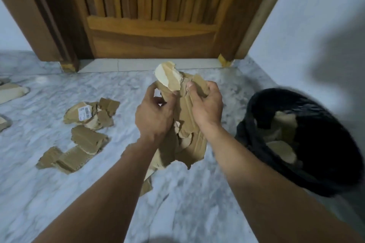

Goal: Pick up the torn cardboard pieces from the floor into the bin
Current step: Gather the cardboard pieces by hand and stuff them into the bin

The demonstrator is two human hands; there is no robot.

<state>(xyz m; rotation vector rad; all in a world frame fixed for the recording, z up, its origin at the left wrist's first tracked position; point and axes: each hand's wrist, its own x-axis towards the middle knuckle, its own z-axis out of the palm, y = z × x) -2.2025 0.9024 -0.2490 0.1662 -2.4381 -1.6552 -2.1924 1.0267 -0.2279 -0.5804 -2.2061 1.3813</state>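
A bundle of torn brown cardboard pieces [182, 134] hangs above the marble floor in the middle of the view. My left hand [153, 114] grips its left side and my right hand [206, 106] grips its right side, thumb on top. To the right stands a black mesh bin [324, 165] lined with a dark bag, with a few cardboard pieces [281, 151] inside. More torn pieces lie on the floor at left: a labelled pile [91, 113] and a flatter group [76, 151] nearer to me.
A wooden door [150, 12] and its frame close the far side. White wall [316, 25] runs along the right behind the bin. Further cardboard scraps [10, 92] lie at the far left edge. The floor [189, 199] is grey-white marble.
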